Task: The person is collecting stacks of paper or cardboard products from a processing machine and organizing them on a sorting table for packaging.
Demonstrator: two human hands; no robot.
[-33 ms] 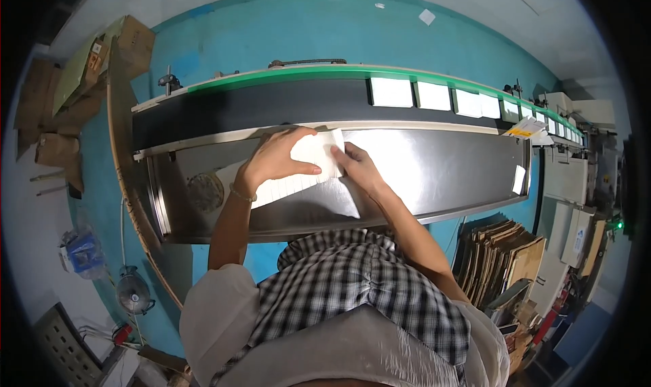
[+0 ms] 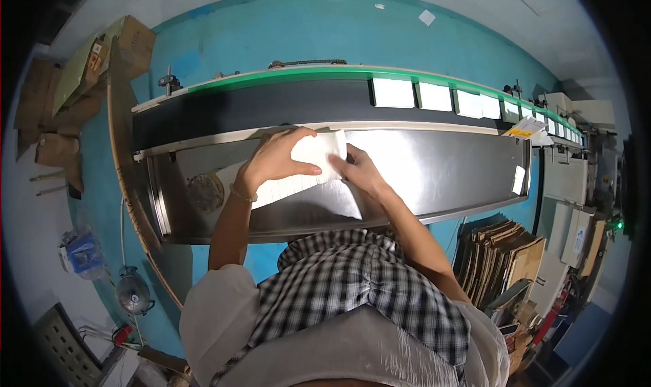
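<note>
A long row of thin white cards or packets (image 2: 324,150), packed face to face, lies slantwise over the steel tray (image 2: 420,170). My left hand (image 2: 277,158) grips it from above, fingers along the far side and thumb on the near side. At the row's right end, my right hand (image 2: 363,172) pinches the edge with thumb and fingers. Whether single pieces are loose there is hard to tell. Beside the row's left end sits a round, clear-brownish object (image 2: 205,192), possibly a tape roll; my left forearm hides part of the row.
Beyond the tray runs a dark conveyor belt (image 2: 258,106) with a green rail, carrying several white flat pieces (image 2: 393,93). A yellow-and-white card (image 2: 525,127) sticks out at its right. A board (image 2: 125,163) stands left; flattened cardboard (image 2: 498,251) leans at lower right.
My right thumb has slid slightly down and left at the row's end. The white pieces on the belt have shifted a touch to the right. My left hand stays put.
</note>
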